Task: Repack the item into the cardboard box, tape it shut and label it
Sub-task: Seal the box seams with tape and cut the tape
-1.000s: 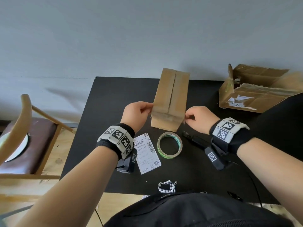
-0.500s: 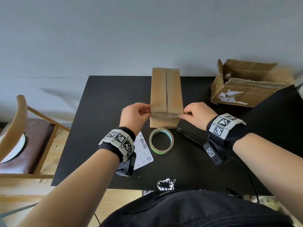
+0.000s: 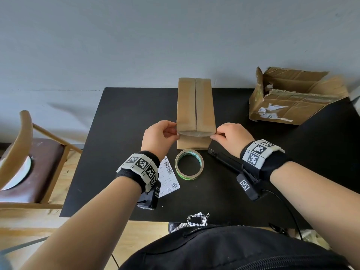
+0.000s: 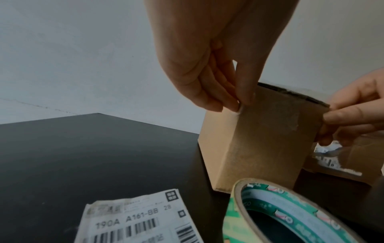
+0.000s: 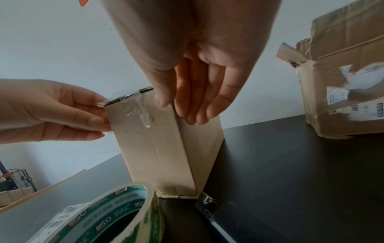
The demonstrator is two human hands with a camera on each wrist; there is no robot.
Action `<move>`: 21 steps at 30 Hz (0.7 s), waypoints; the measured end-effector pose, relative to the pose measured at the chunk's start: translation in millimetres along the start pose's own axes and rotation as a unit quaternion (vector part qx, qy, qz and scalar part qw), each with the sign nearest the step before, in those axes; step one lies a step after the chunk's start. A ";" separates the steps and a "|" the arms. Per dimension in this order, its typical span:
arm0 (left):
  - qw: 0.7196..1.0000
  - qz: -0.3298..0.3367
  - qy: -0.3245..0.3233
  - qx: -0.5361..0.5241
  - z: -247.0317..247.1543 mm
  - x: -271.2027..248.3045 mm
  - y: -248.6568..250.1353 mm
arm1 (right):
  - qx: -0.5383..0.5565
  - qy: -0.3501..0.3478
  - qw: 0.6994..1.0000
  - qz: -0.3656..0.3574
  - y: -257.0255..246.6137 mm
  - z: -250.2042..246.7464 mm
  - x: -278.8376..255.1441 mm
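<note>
1. Now: table (image 3: pixel 120 133) bears the upright cardboard box (image 3: pixel 195 106), flaps closed.
2. Left hand (image 3: pixel 158 136) and right hand (image 3: pixel 232 137) each pinch a near top corner.
3. Tape roll (image 3: pixel 189 165) and label (image 3: pixel 168 177) lie just before the box: hold flaps flush, then tape the seam.

A torn, opened carton (image 3: pixel 292 100) with ragged label scraps sits at the far right corner of the black tabletop (image 3: pixel 120 133). Left of the tabletop stands a wooden chair (image 3: pixel 25 152) with a brown seat. A black-and-white checked cloth (image 3: pixel 197 219) hangs at the tabletop's near edge.
</note>
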State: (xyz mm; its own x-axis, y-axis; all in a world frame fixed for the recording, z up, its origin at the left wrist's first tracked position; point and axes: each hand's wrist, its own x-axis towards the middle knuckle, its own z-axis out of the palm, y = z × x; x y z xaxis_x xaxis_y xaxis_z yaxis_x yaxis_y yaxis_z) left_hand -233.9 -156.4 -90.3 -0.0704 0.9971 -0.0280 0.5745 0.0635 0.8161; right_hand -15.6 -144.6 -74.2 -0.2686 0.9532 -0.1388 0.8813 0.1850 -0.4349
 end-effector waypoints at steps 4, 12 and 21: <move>0.999 -0.021 -0.023 0.022 2.4 -2.0 -8.4 | -0.003 0.013 1.000 -0.005 -0.1 0.8 1.3; 0.997 -0.045 -0.008 0.060 7.1 2.4 -5.9 | -0.022 0.009 1.000 0.010 -2.6 1.4 3.0; 0.996 -0.045 -0.048 0.051 0.3 4.0 0.4 | 0.042 -0.017 0.999 0.025 -1.2 -4.9 -0.5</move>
State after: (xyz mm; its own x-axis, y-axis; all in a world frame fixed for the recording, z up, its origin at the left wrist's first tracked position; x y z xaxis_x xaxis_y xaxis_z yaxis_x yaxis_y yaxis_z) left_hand -233.7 -152.4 -90.2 -0.0499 0.9862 -0.1581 0.6500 0.1523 0.7446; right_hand -14.6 -144.1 -69.3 -0.2401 0.9517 -0.1912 0.8581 0.1160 -0.5003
